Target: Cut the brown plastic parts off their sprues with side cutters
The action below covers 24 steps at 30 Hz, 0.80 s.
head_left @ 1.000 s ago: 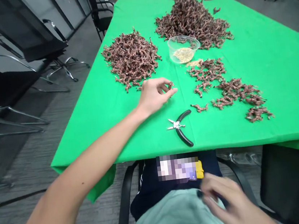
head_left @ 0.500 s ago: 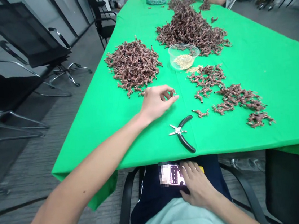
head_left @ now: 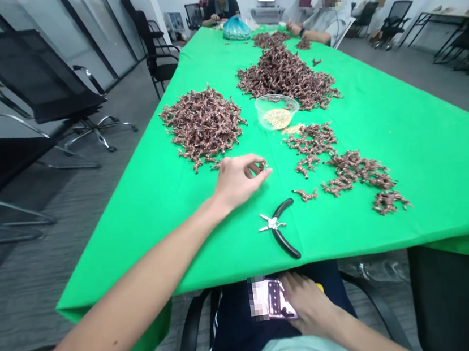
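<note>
My left hand (head_left: pixel 239 180) is raised over the green cloth, thumb and fingertips pinching a small brown animal figurine (head_left: pixel 262 166); the fingers hide most of it. Just behind that hand lies a large pile of brown figurines (head_left: pixel 205 123). Nearer the table edge is a pair of black-handled pliers (head_left: pixel 273 223), its jaws and handles spread. In my lap, my right hand (head_left: pixel 307 297) lies flat with stretched fingers, against the right side of a lit phone (head_left: pixel 279 299). A single figurine (head_left: pixel 306 194) rests right of the pliers.
A clear plastic bowl (head_left: pixel 277 112) holds pale grain-like bits, with some spilled beside it. Loose figurine groups (head_left: pixel 356 169) spread to the right, and a bigger heap (head_left: pixel 284 75) rises behind. A blue bag (head_left: pixel 236 28) and two people are at the far end. Chairs (head_left: pixel 34 75) stand left.
My view has tilted up, bringing the far people into sight. The left hand keeps its pinch on the figurine. My right hand has slid slightly, uncovering more of the phone.
</note>
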Available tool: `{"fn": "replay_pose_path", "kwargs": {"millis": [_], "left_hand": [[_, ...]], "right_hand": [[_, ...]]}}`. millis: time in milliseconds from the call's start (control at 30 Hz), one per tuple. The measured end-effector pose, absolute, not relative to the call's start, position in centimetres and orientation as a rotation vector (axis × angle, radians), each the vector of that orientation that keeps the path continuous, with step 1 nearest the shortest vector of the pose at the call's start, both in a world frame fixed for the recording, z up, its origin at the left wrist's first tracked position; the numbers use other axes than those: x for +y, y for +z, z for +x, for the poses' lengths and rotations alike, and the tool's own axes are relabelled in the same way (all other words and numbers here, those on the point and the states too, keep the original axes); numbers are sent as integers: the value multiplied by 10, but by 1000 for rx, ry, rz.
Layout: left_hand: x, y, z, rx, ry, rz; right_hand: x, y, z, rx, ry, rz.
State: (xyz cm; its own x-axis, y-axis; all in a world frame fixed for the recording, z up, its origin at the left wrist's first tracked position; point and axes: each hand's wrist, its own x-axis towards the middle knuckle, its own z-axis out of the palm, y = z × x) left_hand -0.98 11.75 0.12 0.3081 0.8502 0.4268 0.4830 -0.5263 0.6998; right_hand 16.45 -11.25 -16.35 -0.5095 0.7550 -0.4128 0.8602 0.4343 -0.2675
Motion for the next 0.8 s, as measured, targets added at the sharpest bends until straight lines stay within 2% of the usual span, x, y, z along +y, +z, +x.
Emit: {"fn": "replay_pose_path", "kwargs": {"millis": [200,533,800], "left_hand": [[117,4,-10,1187,1092,2138],[122,1,-12,1176,1062,2148],[126,4,-20,1251,1042,2143]], "right_hand": [[-128,-149,182,2487,-803,1513],[-142,-88,230,2405,-877,1770],[-135,-97,317,2270,-885,2031]]}}
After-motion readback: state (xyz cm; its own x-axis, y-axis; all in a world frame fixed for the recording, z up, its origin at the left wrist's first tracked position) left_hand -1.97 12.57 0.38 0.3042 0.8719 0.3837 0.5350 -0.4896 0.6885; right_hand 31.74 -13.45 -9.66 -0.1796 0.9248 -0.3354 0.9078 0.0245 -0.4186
